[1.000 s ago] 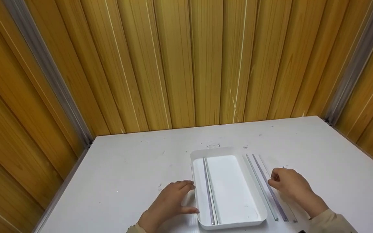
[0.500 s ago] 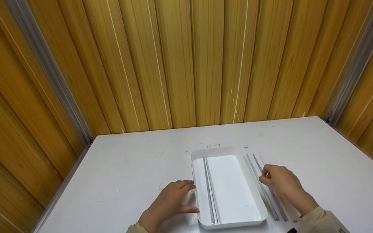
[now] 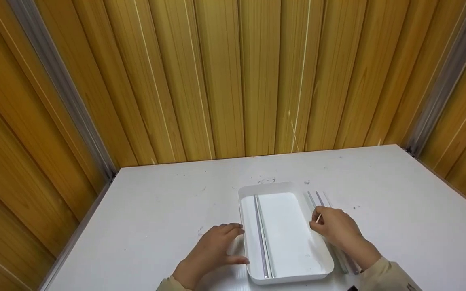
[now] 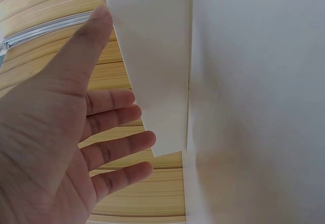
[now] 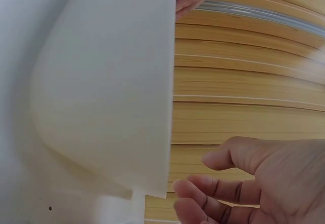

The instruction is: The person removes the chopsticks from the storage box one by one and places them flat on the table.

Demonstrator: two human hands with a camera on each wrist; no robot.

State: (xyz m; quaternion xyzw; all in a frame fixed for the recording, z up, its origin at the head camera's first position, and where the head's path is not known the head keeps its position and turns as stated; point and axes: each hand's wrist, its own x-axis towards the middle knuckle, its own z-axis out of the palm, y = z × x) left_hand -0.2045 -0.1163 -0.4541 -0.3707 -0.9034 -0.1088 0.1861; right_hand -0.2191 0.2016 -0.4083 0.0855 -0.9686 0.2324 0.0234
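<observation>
A shallow white tray (image 3: 287,238) lies on the white table, and two thin rods, one lilac (image 3: 261,240) and one pale (image 3: 266,242), lie lengthwise along its left side. My left hand (image 3: 212,248) rests at the left wall, fingers and thumb extended; the left wrist view shows its fingertips at the tray's wall (image 4: 152,66). Over the right rim is my right hand (image 3: 336,228), loosely curled. In the right wrist view its thumb and fingers stand apart with nothing between them, close to the tray's wall (image 5: 117,97); contact is unclear.
Several thin rods, one lilac (image 3: 319,198), lie on the table along the tray's right side, partly hidden under my right hand and forearm. Yellow wood-patterned panels (image 3: 257,81) rise behind the white table (image 3: 168,202), with grey metal posts (image 3: 75,101) at the corners.
My right hand has moved left, from over the loose rods to the tray's right rim. The left hand, the tray and the rods inside it have stayed in place.
</observation>
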